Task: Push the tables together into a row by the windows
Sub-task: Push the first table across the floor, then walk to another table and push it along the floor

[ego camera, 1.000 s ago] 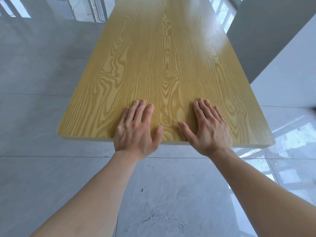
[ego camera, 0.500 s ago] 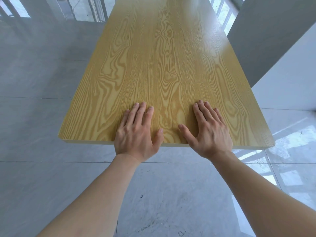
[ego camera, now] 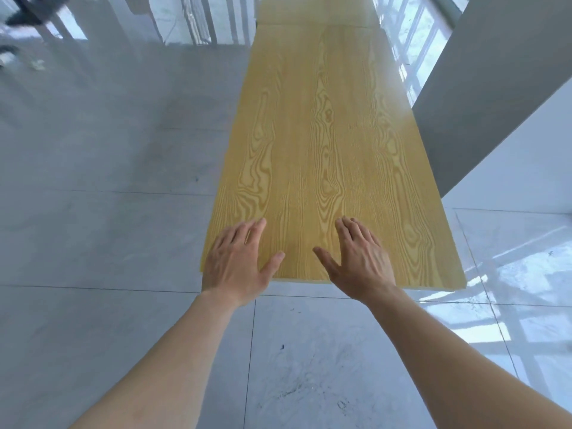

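A long table with a yellow wood-grain top (ego camera: 325, 144) stretches away from me. My left hand (ego camera: 235, 267) lies flat on its near end close to the left corner, fingers spread, holding nothing. My right hand (ego camera: 359, 261) lies flat beside it near the middle of the near edge, thumb out. At the far end a second table of the same wood (ego camera: 315, 9) meets the first along a thin seam.
A grey pillar (ego camera: 495, 97) and a white wall (ego camera: 532, 168) stand close along the table's right side. Windows (ego camera: 414, 48) show beyond the far right. Glossy grey floor tiles (ego camera: 108, 212) spread out to the left and under me.
The table has slid away from me toward the windows, and its far end now meets the second table. My arms are stretched further out and both hands sit further left on the near edge.
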Demonstrator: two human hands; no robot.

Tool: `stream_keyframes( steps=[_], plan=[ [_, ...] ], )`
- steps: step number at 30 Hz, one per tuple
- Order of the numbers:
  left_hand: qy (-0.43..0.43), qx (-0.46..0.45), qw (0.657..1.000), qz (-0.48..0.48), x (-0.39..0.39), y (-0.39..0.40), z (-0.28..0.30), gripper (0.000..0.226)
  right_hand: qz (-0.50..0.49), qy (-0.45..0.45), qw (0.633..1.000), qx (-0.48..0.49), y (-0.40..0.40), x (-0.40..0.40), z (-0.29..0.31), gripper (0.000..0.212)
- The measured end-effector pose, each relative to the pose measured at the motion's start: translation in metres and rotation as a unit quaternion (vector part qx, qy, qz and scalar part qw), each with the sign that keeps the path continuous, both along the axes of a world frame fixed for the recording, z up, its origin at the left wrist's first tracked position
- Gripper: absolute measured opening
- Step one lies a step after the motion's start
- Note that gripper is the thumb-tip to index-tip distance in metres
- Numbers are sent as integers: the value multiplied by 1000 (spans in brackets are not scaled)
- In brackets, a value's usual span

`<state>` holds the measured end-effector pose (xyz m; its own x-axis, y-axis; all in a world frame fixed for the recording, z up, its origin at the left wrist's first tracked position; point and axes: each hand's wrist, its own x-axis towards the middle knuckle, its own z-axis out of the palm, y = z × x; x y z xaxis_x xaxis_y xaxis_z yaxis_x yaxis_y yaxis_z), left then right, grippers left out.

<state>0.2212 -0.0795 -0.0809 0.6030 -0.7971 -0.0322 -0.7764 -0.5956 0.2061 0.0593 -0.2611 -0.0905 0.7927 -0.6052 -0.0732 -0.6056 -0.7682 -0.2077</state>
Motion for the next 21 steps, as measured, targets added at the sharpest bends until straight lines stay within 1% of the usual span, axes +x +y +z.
stream_keyframes(
  steps=[2,5,8,15,16,19,21],
  plan=[
    [-11,6,1000,10,28,19,26,86,27,14,1000,1,15,29,24,90],
    [-22,-11,999,41,87,48,56,86,51,12,999,-3,38,89,52,92],
    [-37,-17,998,57,163,79,80,87,70,5,998,-6,63,165,78,87],
    [-75,-39,994,67,353,143,146,84,78,-42,996,-24,121,361,149,85],
    [-76,-37,994,73,382,149,154,83,75,-47,996,-23,127,391,157,85],
    [-92,-38,993,69,423,149,165,85,88,-45,995,-30,126,436,170,85],
    [-91,-43,992,77,466,143,173,87,88,-53,994,-34,119,482,176,83]
  ],
)
